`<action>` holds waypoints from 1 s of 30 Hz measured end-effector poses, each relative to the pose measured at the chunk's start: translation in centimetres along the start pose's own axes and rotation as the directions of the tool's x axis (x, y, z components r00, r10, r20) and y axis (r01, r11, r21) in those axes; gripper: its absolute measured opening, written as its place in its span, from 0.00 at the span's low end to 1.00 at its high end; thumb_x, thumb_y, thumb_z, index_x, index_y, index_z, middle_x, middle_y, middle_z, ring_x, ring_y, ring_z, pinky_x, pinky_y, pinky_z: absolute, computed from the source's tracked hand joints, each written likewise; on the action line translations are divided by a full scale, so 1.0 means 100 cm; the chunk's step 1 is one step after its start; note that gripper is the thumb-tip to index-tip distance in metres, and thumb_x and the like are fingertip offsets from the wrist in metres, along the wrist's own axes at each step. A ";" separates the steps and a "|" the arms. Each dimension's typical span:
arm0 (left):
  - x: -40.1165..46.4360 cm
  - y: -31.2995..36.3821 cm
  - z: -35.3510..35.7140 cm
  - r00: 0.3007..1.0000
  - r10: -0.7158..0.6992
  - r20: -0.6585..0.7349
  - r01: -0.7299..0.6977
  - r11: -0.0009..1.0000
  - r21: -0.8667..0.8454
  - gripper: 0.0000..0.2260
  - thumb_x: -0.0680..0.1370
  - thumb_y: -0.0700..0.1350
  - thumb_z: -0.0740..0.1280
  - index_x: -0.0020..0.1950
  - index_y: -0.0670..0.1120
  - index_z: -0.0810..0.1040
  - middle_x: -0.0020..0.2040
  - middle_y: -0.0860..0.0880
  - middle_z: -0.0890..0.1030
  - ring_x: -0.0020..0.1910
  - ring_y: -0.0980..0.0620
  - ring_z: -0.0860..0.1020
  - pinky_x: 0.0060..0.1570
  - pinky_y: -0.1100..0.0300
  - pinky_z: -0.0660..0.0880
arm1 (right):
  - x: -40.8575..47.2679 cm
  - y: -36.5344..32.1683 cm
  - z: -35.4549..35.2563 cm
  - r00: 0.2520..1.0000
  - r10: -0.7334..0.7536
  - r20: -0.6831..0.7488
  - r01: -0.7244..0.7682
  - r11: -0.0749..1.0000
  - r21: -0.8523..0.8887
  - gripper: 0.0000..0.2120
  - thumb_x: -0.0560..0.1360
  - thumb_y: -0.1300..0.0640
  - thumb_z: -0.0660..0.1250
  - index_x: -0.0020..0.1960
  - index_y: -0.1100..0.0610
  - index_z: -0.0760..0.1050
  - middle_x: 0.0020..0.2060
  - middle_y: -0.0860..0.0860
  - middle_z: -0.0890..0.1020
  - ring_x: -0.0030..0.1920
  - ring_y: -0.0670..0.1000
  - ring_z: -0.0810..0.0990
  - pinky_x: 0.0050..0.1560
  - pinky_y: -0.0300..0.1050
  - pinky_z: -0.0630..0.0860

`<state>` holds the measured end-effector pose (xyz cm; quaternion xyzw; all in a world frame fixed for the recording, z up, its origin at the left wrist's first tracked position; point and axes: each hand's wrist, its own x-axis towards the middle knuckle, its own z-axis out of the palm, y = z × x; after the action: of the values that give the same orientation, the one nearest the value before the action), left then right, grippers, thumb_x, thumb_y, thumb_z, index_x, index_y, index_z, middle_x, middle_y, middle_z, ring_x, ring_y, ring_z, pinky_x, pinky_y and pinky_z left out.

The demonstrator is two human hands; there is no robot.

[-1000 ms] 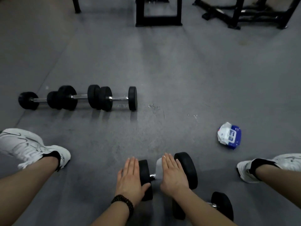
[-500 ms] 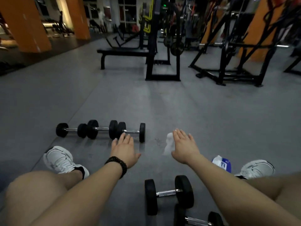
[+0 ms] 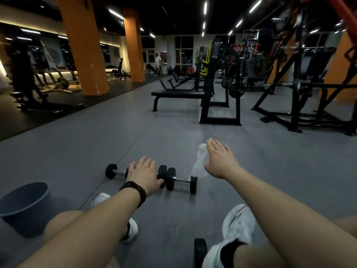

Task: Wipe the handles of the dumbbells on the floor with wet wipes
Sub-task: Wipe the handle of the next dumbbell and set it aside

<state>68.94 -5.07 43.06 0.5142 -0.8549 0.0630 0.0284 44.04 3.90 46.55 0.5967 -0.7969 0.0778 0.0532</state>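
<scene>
Both arms reach forward over the grey floor point(image 3: 260, 171). The left hand point(image 3: 144, 176) is held flat, fingers straight and close together, palm down, with nothing in it; a dark beaded bracelet point(image 3: 135, 190) sits on its wrist. It hovers in front of a row of dumbbells point(image 3: 170, 178) lying end to end on the floor, and it covers the middle of that row – one black weight and a bare metal bar show to its left, two black weights, another bar and an end weight to its right. Whether the palm touches the row cannot be told.

The right hand point(image 3: 222, 161) is raised a little higher and further out, fingers straight and together. A white wet wipe point(image 3: 199, 161) hangs from its thumb side, draped down toward the end weight nearest that hand; how the thumb holds the wipe is hidden behind the palm.

Under the right forearm a white shoe point(image 3: 238, 225) rests on the floor, and just left of it the black end of another dumbbell point(image 3: 200, 250) pokes up at the bottom edge. A second white shoe point(image 3: 100, 198) shows under the left forearm. To the left of the left arm stands a dark round bin point(image 3: 25, 206). Well beyond both hands are a black bench point(image 3: 177, 94), black racks – and two orange pillars point(image 3: 85, 45)
</scene>
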 end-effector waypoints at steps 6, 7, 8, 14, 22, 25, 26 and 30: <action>0.015 -0.011 0.001 1.000 -0.029 0.009 0.029 1.000 0.004 0.35 0.79 0.64 0.59 0.80 0.45 0.54 0.80 0.50 0.56 0.80 0.49 0.48 0.76 0.45 0.48 | 0.021 -0.011 -0.001 0.998 -0.064 0.013 0.064 0.998 -0.004 0.40 0.75 0.54 0.59 0.80 0.58 0.42 0.80 0.51 0.46 0.79 0.50 0.44 0.78 0.54 0.45; 0.019 -0.012 0.004 1.000 -0.030 0.006 0.030 1.000 0.004 0.35 0.79 0.64 0.59 0.79 0.46 0.54 0.80 0.50 0.56 0.80 0.49 0.48 0.76 0.45 0.48 | 0.027 -0.012 0.000 0.997 -0.071 0.022 0.071 0.997 -0.010 0.40 0.75 0.54 0.59 0.80 0.58 0.42 0.80 0.51 0.46 0.79 0.50 0.44 0.78 0.54 0.45; 0.024 -0.014 0.007 1.000 -0.030 0.004 0.030 1.000 0.005 0.35 0.79 0.64 0.59 0.79 0.46 0.54 0.80 0.50 0.56 0.80 0.49 0.48 0.76 0.45 0.48 | 0.034 -0.013 0.002 0.997 -0.076 0.031 0.076 0.997 -0.019 0.39 0.76 0.54 0.59 0.80 0.58 0.42 0.80 0.51 0.45 0.79 0.50 0.44 0.78 0.54 0.45; 0.061 -0.027 0.043 0.999 -0.043 0.031 0.043 0.999 -0.012 0.35 0.79 0.64 0.58 0.79 0.46 0.55 0.79 0.51 0.58 0.79 0.50 0.49 0.76 0.45 0.50 | 0.086 -0.020 0.037 0.993 -0.042 0.107 0.041 0.999 0.013 0.40 0.76 0.53 0.61 0.80 0.58 0.42 0.80 0.52 0.45 0.79 0.51 0.44 0.78 0.55 0.47; 0.164 -0.035 0.108 0.996 -0.012 0.093 0.016 0.999 -0.042 0.37 0.78 0.63 0.60 0.80 0.46 0.52 0.80 0.51 0.54 0.80 0.50 0.48 0.76 0.46 0.49 | 0.163 -0.014 0.123 0.984 -0.042 0.172 0.030 0.997 0.070 0.39 0.76 0.57 0.57 0.80 0.58 0.40 0.80 0.51 0.43 0.79 0.50 0.42 0.78 0.53 0.45; 0.228 -0.030 0.148 0.994 0.023 0.109 -0.018 0.999 -0.046 0.38 0.78 0.63 0.61 0.81 0.46 0.50 0.81 0.50 0.51 0.80 0.51 0.47 0.77 0.47 0.48 | 0.208 -0.007 0.177 0.988 -0.055 0.146 0.038 0.993 0.116 0.39 0.75 0.59 0.57 0.80 0.58 0.40 0.80 0.52 0.42 0.79 0.50 0.41 0.78 0.51 0.45; 0.252 -0.027 0.168 0.992 0.039 0.121 -0.034 0.999 -0.042 0.39 0.78 0.63 0.61 0.81 0.46 0.49 0.81 0.50 0.50 0.80 0.51 0.46 0.77 0.47 0.48 | 0.226 -0.004 0.201 0.989 -0.060 0.137 0.042 0.991 0.129 0.39 0.75 0.59 0.56 0.80 0.58 0.40 0.80 0.52 0.42 0.79 0.50 0.41 0.78 0.51 0.45; 0.341 -0.015 0.260 0.971 0.116 0.211 -0.118 0.993 0.001 0.42 0.77 0.63 0.64 0.81 0.46 0.46 0.82 0.49 0.47 0.80 0.50 0.45 0.77 0.49 0.47 | 0.287 0.012 0.304 0.980 -0.068 0.186 0.034 0.983 0.181 0.42 0.74 0.59 0.60 0.80 0.57 0.39 0.80 0.51 0.41 0.79 0.50 0.41 0.78 0.50 0.43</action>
<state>54.64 -39.18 21.25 0.4669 -0.8814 0.0156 -0.0698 35.03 -28.49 21.66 0.6242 -0.7726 0.0890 -0.0748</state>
